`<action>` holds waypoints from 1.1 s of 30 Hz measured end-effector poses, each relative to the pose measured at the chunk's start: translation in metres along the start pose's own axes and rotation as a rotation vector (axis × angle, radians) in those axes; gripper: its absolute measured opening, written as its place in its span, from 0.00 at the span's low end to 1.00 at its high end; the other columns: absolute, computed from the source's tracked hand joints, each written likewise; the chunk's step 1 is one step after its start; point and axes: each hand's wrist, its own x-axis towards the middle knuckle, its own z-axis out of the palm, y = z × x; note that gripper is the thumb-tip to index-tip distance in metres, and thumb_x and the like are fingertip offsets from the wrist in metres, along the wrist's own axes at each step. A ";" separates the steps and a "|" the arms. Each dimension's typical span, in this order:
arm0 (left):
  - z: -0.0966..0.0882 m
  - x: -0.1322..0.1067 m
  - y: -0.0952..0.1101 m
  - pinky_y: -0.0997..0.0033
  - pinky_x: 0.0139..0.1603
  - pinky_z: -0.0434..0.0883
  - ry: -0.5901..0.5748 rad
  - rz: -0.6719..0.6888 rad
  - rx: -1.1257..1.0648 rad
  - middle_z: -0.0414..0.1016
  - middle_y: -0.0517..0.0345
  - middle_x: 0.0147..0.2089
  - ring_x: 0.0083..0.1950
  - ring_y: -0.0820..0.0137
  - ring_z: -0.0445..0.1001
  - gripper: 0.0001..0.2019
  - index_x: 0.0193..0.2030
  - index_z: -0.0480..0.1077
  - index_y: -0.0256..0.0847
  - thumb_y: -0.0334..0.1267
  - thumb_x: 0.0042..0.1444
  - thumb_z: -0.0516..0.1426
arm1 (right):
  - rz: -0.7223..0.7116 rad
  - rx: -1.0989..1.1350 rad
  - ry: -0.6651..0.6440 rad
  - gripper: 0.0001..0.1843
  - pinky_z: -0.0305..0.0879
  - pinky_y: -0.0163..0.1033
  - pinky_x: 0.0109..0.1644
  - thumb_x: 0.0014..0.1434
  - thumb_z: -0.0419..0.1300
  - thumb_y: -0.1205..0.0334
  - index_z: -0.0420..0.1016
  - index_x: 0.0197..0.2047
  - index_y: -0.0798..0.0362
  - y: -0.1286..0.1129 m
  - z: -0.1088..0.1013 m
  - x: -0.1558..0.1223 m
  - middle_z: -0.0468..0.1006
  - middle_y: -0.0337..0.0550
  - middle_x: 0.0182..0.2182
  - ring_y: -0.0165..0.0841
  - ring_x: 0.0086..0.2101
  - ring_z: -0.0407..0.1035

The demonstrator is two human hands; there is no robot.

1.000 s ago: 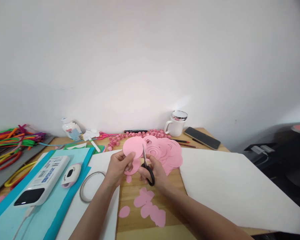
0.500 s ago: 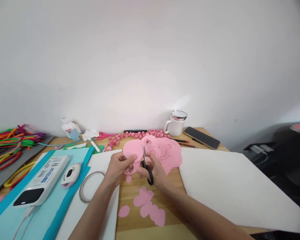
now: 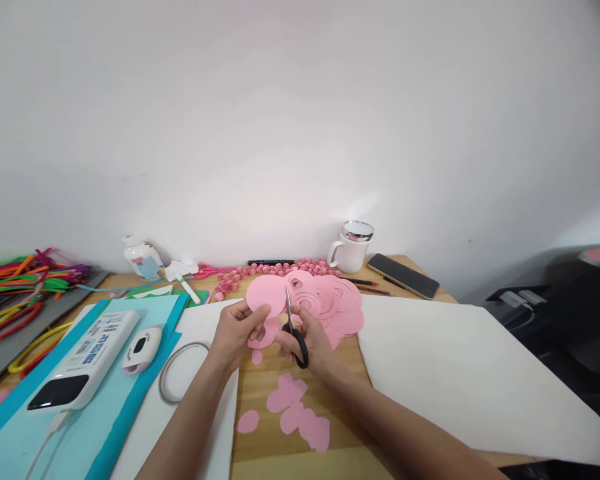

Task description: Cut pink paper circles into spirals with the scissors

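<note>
Between its thumb and fingers, my left hand (image 3: 241, 330) pinches a round pink paper disc (image 3: 265, 294). My right hand (image 3: 311, 341) is closed around the black handles of a pair of scissors (image 3: 298, 343). The blades point up and lie at the right edge of the disc; whether they are biting into it I cannot tell. Behind the hands lies a pile of pink paper circles and spiral-cut pieces (image 3: 336, 300). Nearer to me, several small pink paper scraps (image 3: 293, 415) are scattered on the wooden table (image 3: 265, 380).
White boards (image 3: 455, 373) flank the work area. On the left are blue sheets with a white power bank (image 3: 87, 360), a tape ring (image 3: 167, 373) and colourful pipe cleaners (image 3: 25, 287). Along the wall stand a bottle (image 3: 144, 259), pink rolled buds (image 3: 280, 270), a mug (image 3: 353, 248) and a phone (image 3: 404, 275).
The disc and the left fingers have shifted very slightly. The scissors have moved a touch to the right and down. Everything else lies as before.
</note>
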 end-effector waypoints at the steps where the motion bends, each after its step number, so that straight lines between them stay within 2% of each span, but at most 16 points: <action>1: 0.001 0.000 0.000 0.78 0.17 0.54 -0.004 -0.005 -0.015 0.58 0.68 0.11 0.14 0.81 0.54 0.17 0.17 0.62 0.38 0.42 0.44 0.64 | 0.005 -0.005 0.004 0.25 0.51 0.29 0.18 0.48 0.63 0.54 0.60 0.46 0.52 -0.001 0.000 -0.001 0.64 0.26 0.14 0.26 0.15 0.60; 8: 0.004 -0.001 0.001 0.78 0.15 0.58 -0.044 -0.060 -0.062 0.65 0.66 0.15 0.14 0.79 0.60 0.15 0.24 0.65 0.38 0.46 0.47 0.62 | 0.030 0.022 -0.019 0.25 0.54 0.31 0.18 0.47 0.65 0.50 0.60 0.43 0.52 -0.007 0.003 -0.003 0.66 0.28 0.14 0.25 0.14 0.59; 16: 0.003 -0.001 0.000 0.78 0.17 0.55 0.031 -0.028 -0.061 0.54 0.70 0.09 0.14 0.81 0.54 0.16 0.16 0.62 0.38 0.38 0.41 0.66 | 0.055 0.015 -0.058 0.26 0.57 0.31 0.21 0.46 0.67 0.54 0.60 0.44 0.52 -0.004 0.002 -0.003 0.68 0.28 0.16 0.27 0.17 0.62; 22: -0.001 0.000 -0.001 0.77 0.17 0.52 -0.008 -0.027 -0.004 0.54 0.70 0.10 0.14 0.80 0.54 0.16 0.16 0.62 0.38 0.41 0.42 0.65 | 0.005 0.068 -0.058 0.28 0.57 0.31 0.22 0.45 0.67 0.55 0.60 0.46 0.51 -0.005 0.002 -0.001 0.66 0.28 0.18 0.27 0.19 0.62; 27: -0.001 0.001 -0.002 0.77 0.18 0.53 -0.004 0.002 -0.006 0.54 0.70 0.11 0.15 0.81 0.53 0.16 0.18 0.62 0.38 0.42 0.44 0.63 | 0.056 0.019 -0.038 0.29 0.56 0.31 0.22 0.43 0.68 0.54 0.60 0.45 0.51 -0.008 0.002 -0.002 0.66 0.28 0.17 0.27 0.19 0.62; 33: 0.003 0.000 -0.002 0.77 0.16 0.56 -0.015 -0.018 -0.034 0.61 0.67 0.13 0.13 0.81 0.55 0.16 0.20 0.63 0.38 0.44 0.46 0.63 | 0.040 -0.032 -0.029 0.28 0.55 0.31 0.21 0.46 0.66 0.52 0.59 0.45 0.51 -0.002 0.003 -0.003 0.67 0.28 0.16 0.27 0.18 0.62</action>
